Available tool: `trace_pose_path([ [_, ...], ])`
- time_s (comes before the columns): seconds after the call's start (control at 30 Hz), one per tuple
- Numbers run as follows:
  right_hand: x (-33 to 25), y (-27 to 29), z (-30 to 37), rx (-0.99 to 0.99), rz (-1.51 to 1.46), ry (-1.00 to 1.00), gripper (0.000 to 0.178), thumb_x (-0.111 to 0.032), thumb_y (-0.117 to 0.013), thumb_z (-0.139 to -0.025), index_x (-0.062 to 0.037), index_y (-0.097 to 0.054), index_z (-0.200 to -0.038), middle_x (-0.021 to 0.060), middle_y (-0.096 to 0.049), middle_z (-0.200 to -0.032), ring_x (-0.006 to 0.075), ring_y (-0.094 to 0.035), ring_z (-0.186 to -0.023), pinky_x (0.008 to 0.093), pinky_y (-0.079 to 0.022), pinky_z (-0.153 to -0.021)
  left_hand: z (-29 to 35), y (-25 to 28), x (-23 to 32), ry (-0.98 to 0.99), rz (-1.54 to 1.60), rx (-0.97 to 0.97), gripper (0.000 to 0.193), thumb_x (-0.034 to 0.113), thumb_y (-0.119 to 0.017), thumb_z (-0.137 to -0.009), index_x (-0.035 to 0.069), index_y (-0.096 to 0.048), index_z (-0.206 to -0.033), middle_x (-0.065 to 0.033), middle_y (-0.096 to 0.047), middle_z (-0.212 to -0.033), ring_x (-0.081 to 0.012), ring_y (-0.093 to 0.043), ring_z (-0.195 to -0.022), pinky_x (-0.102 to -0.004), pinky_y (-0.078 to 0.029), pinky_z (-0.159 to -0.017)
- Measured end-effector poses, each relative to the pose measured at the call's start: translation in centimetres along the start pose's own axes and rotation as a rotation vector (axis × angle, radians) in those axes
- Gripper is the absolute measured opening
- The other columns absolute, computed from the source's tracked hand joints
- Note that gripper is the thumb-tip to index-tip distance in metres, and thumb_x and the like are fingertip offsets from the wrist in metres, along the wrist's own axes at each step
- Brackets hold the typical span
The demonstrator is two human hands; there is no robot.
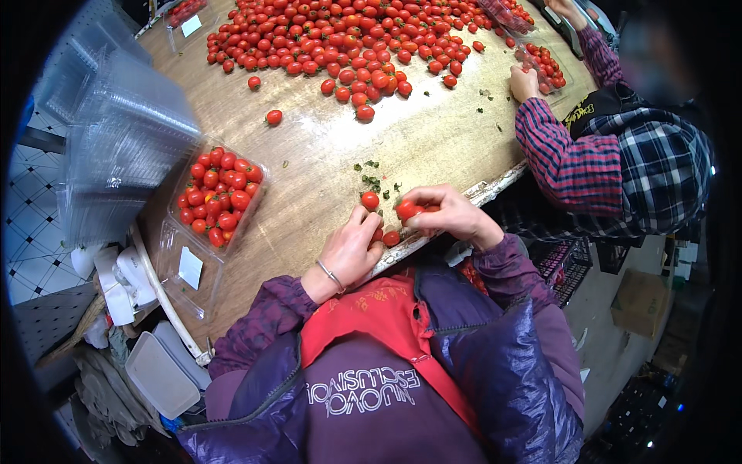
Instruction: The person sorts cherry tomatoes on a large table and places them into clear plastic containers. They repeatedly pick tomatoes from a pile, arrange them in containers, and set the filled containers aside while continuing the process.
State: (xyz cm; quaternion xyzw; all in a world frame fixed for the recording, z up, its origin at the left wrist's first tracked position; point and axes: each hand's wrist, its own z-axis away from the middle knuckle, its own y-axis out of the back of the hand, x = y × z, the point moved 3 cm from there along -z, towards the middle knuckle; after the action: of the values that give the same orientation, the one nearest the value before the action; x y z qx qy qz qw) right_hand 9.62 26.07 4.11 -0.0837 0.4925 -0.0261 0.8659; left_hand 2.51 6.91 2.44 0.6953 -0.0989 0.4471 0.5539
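Both my hands work at the near edge of the wooden table (309, 166). My right hand (456, 216) is closed around cherry tomatoes (406, 209), one of them pinched at the fingertips. My left hand (348, 251), with a bracelet at the wrist, curls its fingers over a cherry tomato (376, 233) partly hidden by them. Just beyond its fingertips is another cherry tomato (370, 200). One more tomato (392, 238) lies between the hands at the edge. Small green stem caps (372, 182) are scattered just past my hands.
A big heap of cherry tomatoes (332, 39) covers the far side. At left stand an open clear plastic punnet (259, 193) full of tomatoes and stacked empty punnets (127, 124). A co-worker's hand (524, 83) touches a filled punnet (545, 69) at far right.
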Motion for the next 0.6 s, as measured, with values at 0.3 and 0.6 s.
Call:
trace_pose_path([
  [0.3, -2.8, -1.4, -3.8, 0.252, 0.338, 0.240, 0.020, -0.020, -0.073, -0.083, -0.0051, -0.066, -0.094, 0.0017, -0.059, -0.070, 0.0114, -0.059, -0.062, 0.0257, -0.048, -0.056, 1.1, 3.4, -4.1, 0.419, 1.130, 0.126, 0.023, 0.006, -0.057, -0.091, 0.005, -0.056, -0.113, -0.0078, -0.066, -0.099, -0.0073, -0.061, -0.074, -0.0222, -0.050, -0.058],
  [0.6, -1.6, -2.0, -6.5, 0.349, 0.900, 0.389, 0.022, -0.024, -0.068, -0.076, -0.0042, -0.067, -0.085, 0.0175, -0.067, -0.077, 0.0333, -0.066, -0.073, 0.0409, -0.052, -0.067, 1.0, 1.8, -4.2, 0.470, 0.902, -0.180, 0.014, 0.012, -0.062, -0.088, 0.005, -0.062, -0.100, -0.0048, -0.062, -0.081, -0.0145, -0.065, -0.078, -0.0265, -0.051, -0.057],
])
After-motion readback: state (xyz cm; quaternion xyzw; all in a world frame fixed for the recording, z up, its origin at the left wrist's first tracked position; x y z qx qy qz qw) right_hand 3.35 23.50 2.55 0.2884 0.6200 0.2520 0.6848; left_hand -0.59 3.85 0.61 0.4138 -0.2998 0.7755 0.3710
